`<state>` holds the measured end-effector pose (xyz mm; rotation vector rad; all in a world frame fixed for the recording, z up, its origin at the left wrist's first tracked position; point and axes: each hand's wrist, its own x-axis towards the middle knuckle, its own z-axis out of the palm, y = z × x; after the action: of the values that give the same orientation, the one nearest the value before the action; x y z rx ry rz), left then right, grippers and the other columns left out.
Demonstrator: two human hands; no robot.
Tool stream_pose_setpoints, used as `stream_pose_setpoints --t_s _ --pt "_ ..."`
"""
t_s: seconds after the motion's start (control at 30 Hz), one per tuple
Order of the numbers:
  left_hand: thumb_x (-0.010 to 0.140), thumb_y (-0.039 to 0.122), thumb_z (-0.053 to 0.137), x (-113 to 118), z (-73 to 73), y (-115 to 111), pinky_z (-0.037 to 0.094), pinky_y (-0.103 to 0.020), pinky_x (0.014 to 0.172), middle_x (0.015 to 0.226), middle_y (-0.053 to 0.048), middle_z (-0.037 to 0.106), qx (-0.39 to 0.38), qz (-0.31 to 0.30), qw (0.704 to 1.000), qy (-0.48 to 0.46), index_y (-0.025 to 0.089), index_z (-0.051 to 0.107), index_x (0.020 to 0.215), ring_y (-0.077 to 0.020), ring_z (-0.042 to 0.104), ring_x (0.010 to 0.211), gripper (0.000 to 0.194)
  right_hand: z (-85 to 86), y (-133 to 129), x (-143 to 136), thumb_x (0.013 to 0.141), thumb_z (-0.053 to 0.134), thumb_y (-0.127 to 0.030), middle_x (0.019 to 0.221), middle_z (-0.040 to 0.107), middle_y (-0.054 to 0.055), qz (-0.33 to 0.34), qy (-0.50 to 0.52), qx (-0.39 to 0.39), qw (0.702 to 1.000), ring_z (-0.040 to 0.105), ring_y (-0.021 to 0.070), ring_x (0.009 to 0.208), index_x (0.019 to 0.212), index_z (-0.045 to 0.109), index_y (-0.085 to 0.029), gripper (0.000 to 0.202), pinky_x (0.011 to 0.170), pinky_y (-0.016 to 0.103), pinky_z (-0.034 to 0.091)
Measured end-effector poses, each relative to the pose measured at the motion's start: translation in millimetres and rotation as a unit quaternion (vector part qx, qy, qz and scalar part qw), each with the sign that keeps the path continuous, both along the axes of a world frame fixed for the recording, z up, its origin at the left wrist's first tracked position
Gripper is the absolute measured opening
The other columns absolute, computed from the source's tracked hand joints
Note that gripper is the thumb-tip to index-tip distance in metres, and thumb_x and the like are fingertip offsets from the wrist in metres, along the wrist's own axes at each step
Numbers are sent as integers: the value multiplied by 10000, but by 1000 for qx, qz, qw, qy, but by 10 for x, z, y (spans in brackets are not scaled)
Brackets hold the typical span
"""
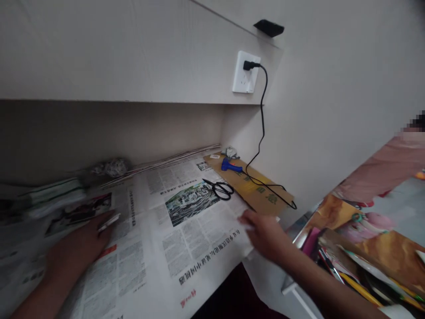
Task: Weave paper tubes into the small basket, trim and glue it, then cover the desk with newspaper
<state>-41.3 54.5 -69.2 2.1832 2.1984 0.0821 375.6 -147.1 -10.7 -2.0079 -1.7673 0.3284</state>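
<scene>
Newspaper sheets (152,248) lie spread over the work surface. At the left, my left hand (83,239) is closed around a small rolled piece of paper (109,222), low over the newspaper. My right hand (257,230) is at the newspaper's right edge, its fingers pinched together; a bit of something white shows at them, too blurred to name. Black-handled scissors (223,190) rest on the newspaper between my hands, towards the back, their tips pointing left. Behind them a blue glue gun (231,165) lies on a piece of cardboard (255,188).
A black cord (263,119) runs up to a wall socket (246,73). Long thin paper sticks (166,162) line the back. At right stand a box of pens (358,288) and another table, with a person in pink (381,168) beyond. A panel (133,53) overhangs the surface.
</scene>
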Motion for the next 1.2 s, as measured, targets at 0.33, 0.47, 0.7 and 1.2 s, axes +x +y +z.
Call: stream_pose_setpoints --t_s 0.33,0.47,0.7,1.2 --pt "958 553 152 64 130 -94 440 -351 894 1368 -46 592 -37 -10 999 -3 340 418 1436 -292 633 1101 588 -299 -180 1319 848 562 -443 521 573 17 -337 363 34 868 385 86 325 685 547 -206 287 308 205 241" --pt "954 575 117 55 131 -100 431 -330 898 1393 -29 569 -44 -15 999 6 329 399 1444 -275 619 1109 617 8 -15 1243 876 573 -366 608 633 30 -300 436 79 845 495 83 393 827 593 -174 199 296 159 188" --pt "953 578 94 22 70 -60 441 -333 875 1385 -46 575 -39 -10 999 20 323 396 1447 -285 617 1113 633 577 412 1083 932 499 -186 590 616 14 -234 524 94 813 548 59 422 837 575 -129 134 292 126 174" --pt "914 549 313 54 93 -95 481 -406 855 1334 -109 614 -15 -5 1000 -20 313 493 1396 -356 631 1109 566 493 602 1106 963 517 -311 755 590 -13 -226 518 57 823 513 59 528 961 589 -125 200 441 170 412"
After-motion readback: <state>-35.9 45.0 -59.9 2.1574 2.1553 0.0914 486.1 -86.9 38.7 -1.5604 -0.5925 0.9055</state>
